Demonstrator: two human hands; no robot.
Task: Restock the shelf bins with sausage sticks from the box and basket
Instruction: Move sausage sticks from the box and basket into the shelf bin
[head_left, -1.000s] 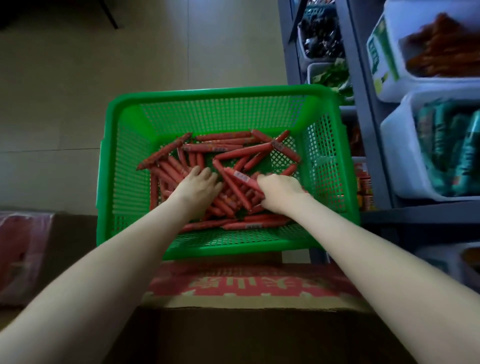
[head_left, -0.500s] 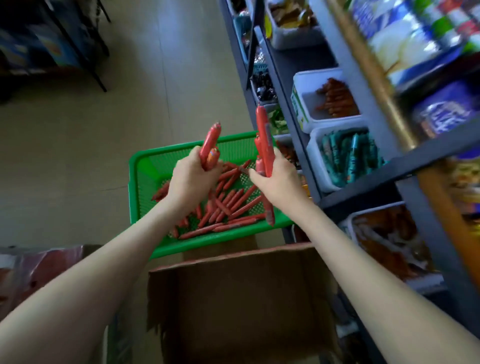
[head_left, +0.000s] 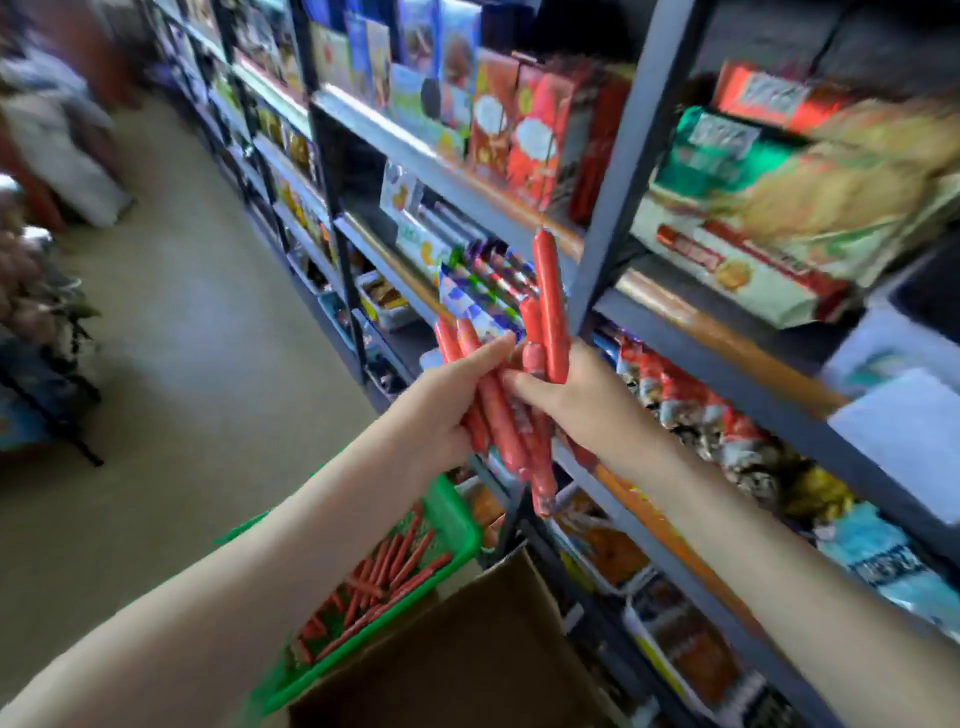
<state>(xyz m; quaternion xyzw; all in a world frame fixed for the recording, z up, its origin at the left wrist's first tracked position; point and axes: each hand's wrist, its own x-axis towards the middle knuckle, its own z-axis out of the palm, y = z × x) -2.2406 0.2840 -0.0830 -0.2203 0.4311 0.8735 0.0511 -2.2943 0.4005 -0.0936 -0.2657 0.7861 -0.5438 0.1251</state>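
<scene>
A second ago both hands were down in the basket (head_left: 460, 525), raking through the sticks (head_left: 549, 312). Half a second ago each had lifted its own handful. Now they have come up and met in front of the shelf (head_left: 613, 208), and the view has swung from the floor to the shelf's rows. The two handfuls are being joined into one bundle.

The left hand (head_left: 441, 410) has its grip curled round several sticks that slant downward. The right hand (head_left: 576, 395) has its grip closed on others, one standing tall and upright above the knuckles. The two hands touch at the fingertips. My judgement is that the picking-up is done for this load and the next step is carrying it to a bin.

The basket sits low by the foot of the shelf and still holds many sticks, so more trips are likely. The box (head_left: 457, 665) is nearest the person, just this side of the basket; only its brown flap shows, and its contents are hidden. The bins (head_left: 636, 621) along the shelf's lower edge are blurred. They seem to hold orange-brown packets (head_left: 602, 545). I cannot tell which bin takes the sticks.
</scene>
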